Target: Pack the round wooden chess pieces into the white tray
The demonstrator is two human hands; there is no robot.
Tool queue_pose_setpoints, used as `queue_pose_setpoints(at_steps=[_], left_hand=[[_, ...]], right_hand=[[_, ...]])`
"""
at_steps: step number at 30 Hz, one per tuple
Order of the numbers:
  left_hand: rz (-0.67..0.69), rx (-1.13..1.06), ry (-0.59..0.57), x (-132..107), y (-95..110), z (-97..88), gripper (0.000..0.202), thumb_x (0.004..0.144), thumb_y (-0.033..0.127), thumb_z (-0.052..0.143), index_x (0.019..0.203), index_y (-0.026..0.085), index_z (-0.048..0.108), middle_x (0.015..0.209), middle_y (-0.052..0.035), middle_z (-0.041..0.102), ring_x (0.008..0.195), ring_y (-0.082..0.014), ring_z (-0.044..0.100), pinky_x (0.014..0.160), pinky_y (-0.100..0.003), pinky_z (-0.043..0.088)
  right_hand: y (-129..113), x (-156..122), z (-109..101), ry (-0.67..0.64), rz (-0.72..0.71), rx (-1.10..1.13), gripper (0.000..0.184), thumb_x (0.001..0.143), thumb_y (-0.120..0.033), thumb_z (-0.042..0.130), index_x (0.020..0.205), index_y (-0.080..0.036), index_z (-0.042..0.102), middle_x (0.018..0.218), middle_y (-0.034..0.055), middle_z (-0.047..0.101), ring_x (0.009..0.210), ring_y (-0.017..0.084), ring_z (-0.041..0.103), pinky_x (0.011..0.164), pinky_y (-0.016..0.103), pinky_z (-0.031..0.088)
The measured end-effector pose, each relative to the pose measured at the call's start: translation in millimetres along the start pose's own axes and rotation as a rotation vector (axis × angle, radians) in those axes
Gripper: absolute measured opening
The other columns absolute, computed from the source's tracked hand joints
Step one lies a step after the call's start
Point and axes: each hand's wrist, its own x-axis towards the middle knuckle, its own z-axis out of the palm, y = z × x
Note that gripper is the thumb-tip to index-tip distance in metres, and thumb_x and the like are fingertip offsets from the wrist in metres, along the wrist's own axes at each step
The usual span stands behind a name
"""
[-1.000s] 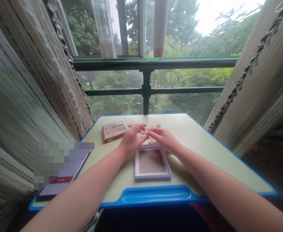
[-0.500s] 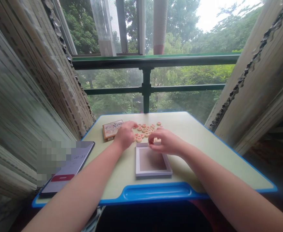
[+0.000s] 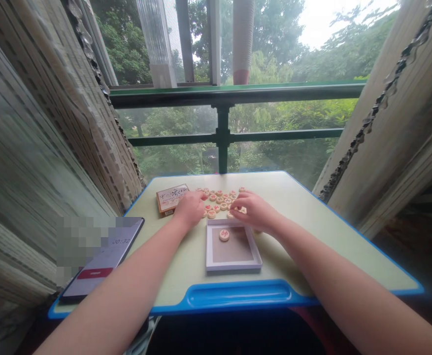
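Several round Chinese chess pieces [image 3: 221, 199] with red or dark characters lie loosely together on the table. My left hand [image 3: 190, 209] is at their left side, its fingers curled inward; what the fingertips hold, if anything, is hidden. At the right side of the group, my right hand [image 3: 254, 211] has its thumb and fingers closed around a piece [image 3: 230, 215] near the box's far edge. One red-marked piece [image 3: 223, 235] lies face up in the shallow white box tray [image 3: 210, 266].
A printed Chinese chess box lid [image 3: 169, 197] lies behind my left hand. A phone showing a timer [image 3: 108, 256] rests at the table's left edge. The table [image 3: 330, 246] has a blue rim and a pen groove [image 3: 240, 294]. Curtains and a green railing stand around it.
A red-marked piece now lies in the tray, released from my right hand. That hand has moved back and up to the pieces. My left fingers are slightly more curled.
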Motion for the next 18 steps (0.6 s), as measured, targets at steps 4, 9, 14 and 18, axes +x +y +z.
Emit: queue_pose_setpoints(at_steps=[4, 9, 14, 18], left_hand=[[0.184, -0.022, -0.064, 0.1, 4.1, 7.1, 0.036, 0.082, 0.023, 0.037, 0.106, 0.015, 0.063, 0.114, -0.0083, 0.062, 0.111, -0.0212, 0.052, 0.100, -0.038, 0.037], [0.258, -0.049, -0.162, 1.4, 5.1, 14.3, 0.048, 0.090, 0.039, 0.027, 0.112, 0.013, 0.060, 0.124, -0.0108, 0.056, 0.121, -0.0214, 0.045, 0.106, -0.039, 0.030], [0.231, -0.075, -0.182, 3.0, 6.2, 12.7, 0.050, 0.091, 0.042, 0.023, 0.106, 0.015, 0.063, 0.120, -0.0109, 0.059, 0.116, -0.0213, 0.049, 0.102, -0.036, 0.035], [0.227, -0.094, -0.148, 2.9, 9.4, 7.9, 0.044, 0.090, 0.039, 0.026, 0.095, 0.018, 0.065, 0.102, -0.0085, 0.066, 0.098, -0.0204, 0.058, 0.089, -0.034, 0.044]], right_hand=[[15.0, 4.5, -0.1, 0.112, 0.245, -0.097, 0.021, 0.079, -0.018, 0.049, 0.080, -0.018, 0.070, 0.083, 0.0084, 0.063, 0.082, 0.019, 0.054, 0.080, 0.031, 0.041], [40.8, 7.8, -1.7, 0.157, 0.595, -0.008, 0.035, 0.072, -0.006, 0.042, 0.093, -0.015, 0.068, 0.099, 0.0111, 0.065, 0.093, 0.022, 0.059, 0.083, 0.031, 0.043], [61.2, 7.7, 0.7, 0.200, 0.728, 0.113, 0.039, 0.070, -0.004, 0.041, 0.100, -0.012, 0.066, 0.104, 0.0133, 0.066, 0.101, 0.023, 0.059, 0.087, 0.033, 0.044], [53.8, 8.5, 4.6, 0.140, 0.751, 0.215, 0.036, 0.072, -0.006, 0.044, 0.100, -0.013, 0.065, 0.095, 0.0108, 0.068, 0.080, 0.019, 0.065, 0.071, 0.028, 0.050]])
